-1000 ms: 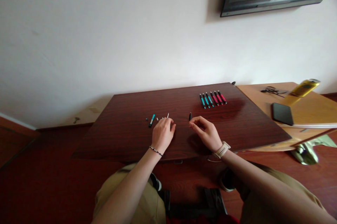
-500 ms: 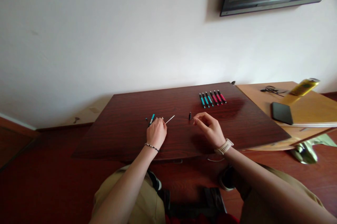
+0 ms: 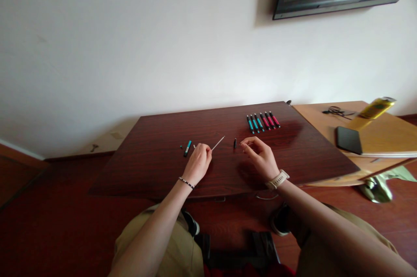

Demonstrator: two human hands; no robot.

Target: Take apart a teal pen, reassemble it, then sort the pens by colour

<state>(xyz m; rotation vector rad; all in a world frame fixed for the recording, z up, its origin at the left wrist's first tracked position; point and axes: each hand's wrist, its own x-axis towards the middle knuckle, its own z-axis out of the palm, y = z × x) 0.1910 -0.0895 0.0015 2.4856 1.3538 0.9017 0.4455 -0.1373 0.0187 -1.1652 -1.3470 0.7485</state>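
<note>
My left hand [image 3: 198, 165] pinches a thin pale pen refill [image 3: 218, 142], which points up and to the right over the dark table. Just beyond that hand lie a teal and black pen barrel [image 3: 187, 148], a tiny dark piece [image 3: 181, 146] and a small white piece [image 3: 194, 146] partly hidden by the fingers. A short black pen part [image 3: 235, 143] stands or lies between the hands. Right beside it, my right hand [image 3: 261, 158] has thumb and forefinger pinched together; whatever is at the fingertips is too small to make out.
Several teal pens [image 3: 254, 123] and pink pens [image 3: 270, 120] lie in a row toward the back right of the table [image 3: 163, 133]. On the wooden cabinet to the right are a black phone-like slab [image 3: 348, 140], a coiled cable [image 3: 337, 111] and a yellow can [image 3: 377, 107].
My left hand has moved right with the refill, away from the teal barrel, so more of the barrel shows. My right hand stays nearly in place, still pinched.
</note>
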